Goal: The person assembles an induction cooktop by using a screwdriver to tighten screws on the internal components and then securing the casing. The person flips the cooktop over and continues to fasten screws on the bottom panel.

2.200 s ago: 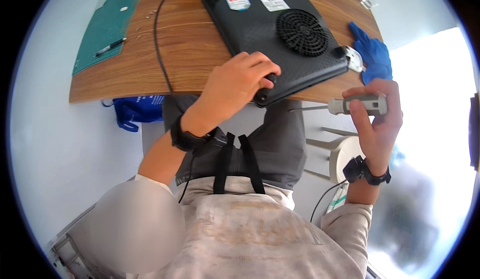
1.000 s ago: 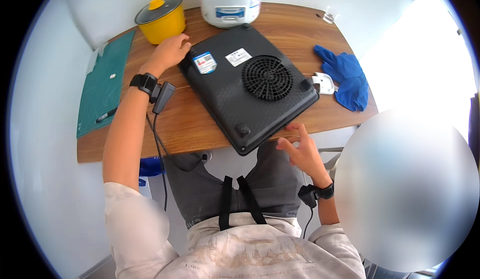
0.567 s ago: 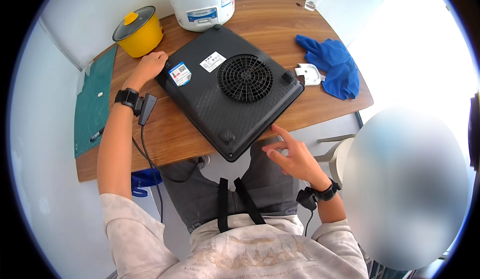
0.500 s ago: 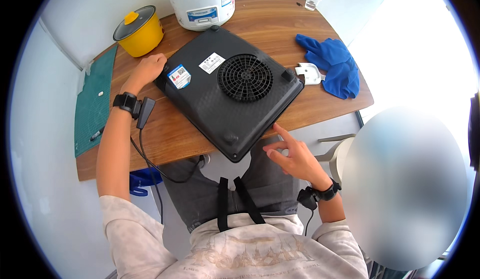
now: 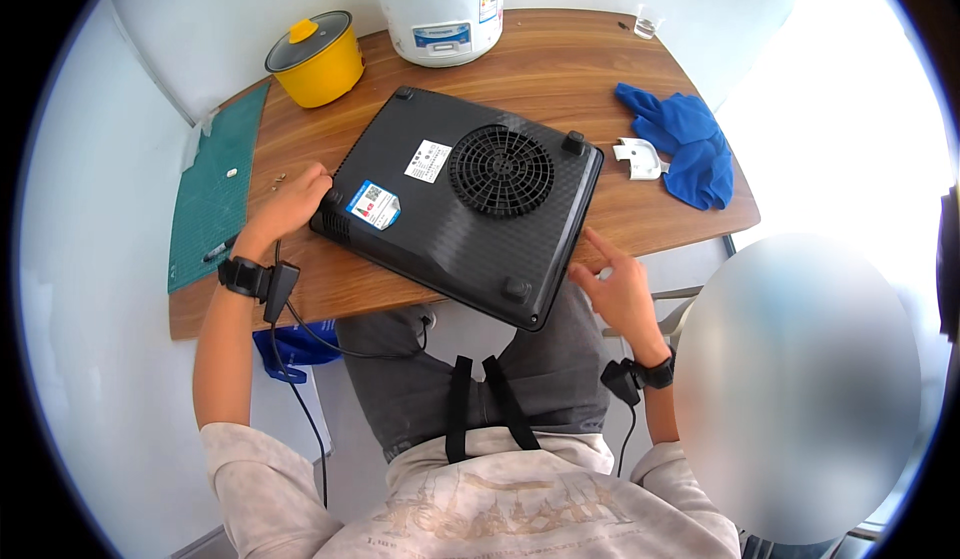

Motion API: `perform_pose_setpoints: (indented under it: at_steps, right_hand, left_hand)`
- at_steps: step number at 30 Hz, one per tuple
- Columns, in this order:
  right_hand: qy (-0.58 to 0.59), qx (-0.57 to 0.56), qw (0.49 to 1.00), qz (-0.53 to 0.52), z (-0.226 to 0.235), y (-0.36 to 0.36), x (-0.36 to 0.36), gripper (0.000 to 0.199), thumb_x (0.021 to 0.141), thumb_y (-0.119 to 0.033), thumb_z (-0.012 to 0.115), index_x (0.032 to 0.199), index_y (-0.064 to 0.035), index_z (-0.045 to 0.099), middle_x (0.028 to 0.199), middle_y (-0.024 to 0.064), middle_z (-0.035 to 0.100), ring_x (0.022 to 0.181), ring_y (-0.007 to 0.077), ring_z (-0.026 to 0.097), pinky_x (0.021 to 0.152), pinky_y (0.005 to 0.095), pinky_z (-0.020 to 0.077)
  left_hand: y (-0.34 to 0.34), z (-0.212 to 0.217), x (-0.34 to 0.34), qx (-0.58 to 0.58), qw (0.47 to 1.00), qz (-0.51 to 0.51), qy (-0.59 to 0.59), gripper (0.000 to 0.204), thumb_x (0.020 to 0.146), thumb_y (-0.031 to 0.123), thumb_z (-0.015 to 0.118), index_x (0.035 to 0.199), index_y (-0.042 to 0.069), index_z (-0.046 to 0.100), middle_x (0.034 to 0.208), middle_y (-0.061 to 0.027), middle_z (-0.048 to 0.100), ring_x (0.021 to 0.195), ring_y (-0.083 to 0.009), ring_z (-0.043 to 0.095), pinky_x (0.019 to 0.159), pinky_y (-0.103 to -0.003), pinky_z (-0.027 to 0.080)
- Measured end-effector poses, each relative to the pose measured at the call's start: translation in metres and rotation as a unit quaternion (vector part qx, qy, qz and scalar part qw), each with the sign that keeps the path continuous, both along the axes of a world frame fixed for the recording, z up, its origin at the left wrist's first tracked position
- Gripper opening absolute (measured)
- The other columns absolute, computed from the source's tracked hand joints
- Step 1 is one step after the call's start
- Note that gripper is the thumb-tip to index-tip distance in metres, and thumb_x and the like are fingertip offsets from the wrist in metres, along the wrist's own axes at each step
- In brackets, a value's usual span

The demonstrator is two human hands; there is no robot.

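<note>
A black induction cooker (image 5: 410, 224) lies upside down on the table, its underside up, showing a round fan grille (image 5: 502, 171), stubby feet and two stickers. Its near right corner juts past the table's front edge, over my lap. My left hand (image 5: 290, 204) is closed on the cooker's left edge by a corner foot. At the right edge, my right hand (image 5: 620, 287) has index finger and thumb apart, the fingertips at the cooker's side. Whether any finger reaches beneath is hidden.
Behind the cooker stand a yellow pot (image 5: 320, 71) with a lid and a white rice cooker (image 5: 440, 29). A green cutting mat (image 5: 208, 214) with a pen lies left. On the right are a white plastic piece (image 5: 640, 161), a blue cloth (image 5: 690, 149) and a small clear cup (image 5: 648, 25).
The induction cooker has turned counterclockwise, its near corner swinging to the right. My left hand has come slightly nearer with the left edge; my right hand has shifted right along with its side.
</note>
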State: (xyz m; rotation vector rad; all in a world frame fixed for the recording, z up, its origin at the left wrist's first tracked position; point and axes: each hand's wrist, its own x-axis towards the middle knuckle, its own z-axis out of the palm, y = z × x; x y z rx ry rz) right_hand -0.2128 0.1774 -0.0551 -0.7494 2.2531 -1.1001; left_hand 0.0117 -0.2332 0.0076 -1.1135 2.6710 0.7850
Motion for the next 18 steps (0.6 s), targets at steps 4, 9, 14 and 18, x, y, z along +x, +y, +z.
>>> perform_pose_setpoints:
  at_steps: [4, 9, 14, 18]
  right_hand:
    - [-0.003, -0.002, 0.998, 0.058, 0.011, -0.009, -0.021, 0.063, 0.089, -0.024, 0.071, 0.139, 0.0111, 0.054, 0.07, 0.0178, 0.072, 0.071, 0.0314, 0.073, 0.074, 0.0403, 0.056]
    - [0.04, 0.071, 0.986, 0.146, 0.025, -0.027, -0.044, 0.056, 0.087, -0.021, 0.063, 0.129, 0.0168, 0.056, 0.063, 0.0167, 0.07, 0.064, 0.0312, 0.072, 0.069, 0.0393, 0.0579]
    - [0.057, 0.158, 0.961, 0.222, 0.04, -0.06, -0.083, 0.05, 0.086, -0.016, 0.059, 0.126, 0.0145, 0.057, 0.065, 0.0169, 0.071, 0.055, 0.0281, 0.07, 0.055, 0.0366, 0.0576]
    - [0.053, 0.215, 0.94, 0.261, 0.046, -0.089, -0.106, 0.025, 0.084, -0.012, 0.06, 0.097, 0.0093, 0.062, 0.064, 0.0174, 0.071, 0.054, 0.0271, 0.071, 0.048, 0.0366, 0.0565]
  left_hand:
    - [0.015, -0.003, 0.006, 0.004, 0.999, 0.01, 0.037, 0.041, 0.106, 0.038, 0.036, 0.113, 0.0, 0.049, 0.114, -0.0242, 0.062, 0.112, -0.0399, 0.06, 0.099, -0.044, 0.043]
    - [0.02, -0.003, 0.022, 0.007, 1.0, -0.009, 0.021, 0.048, 0.108, 0.046, 0.035, 0.113, 0.0, 0.047, 0.106, -0.0268, 0.061, 0.11, -0.0436, 0.06, 0.099, -0.045, 0.042]
    - [0.049, 0.019, 0.024, 0.095, 0.994, 0.06, -0.005, 0.056, 0.108, 0.057, 0.038, 0.113, 0.003, 0.052, 0.092, -0.0163, 0.064, 0.08, -0.0285, 0.064, 0.074, -0.037, 0.051]
    - [0.075, 0.026, 0.041, 0.136, 0.987, 0.076, 0.031, 0.049, 0.108, 0.05, 0.046, 0.115, 0.003, 0.056, 0.09, -0.0073, 0.064, 0.067, -0.0106, 0.058, 0.059, -0.027, 0.049]
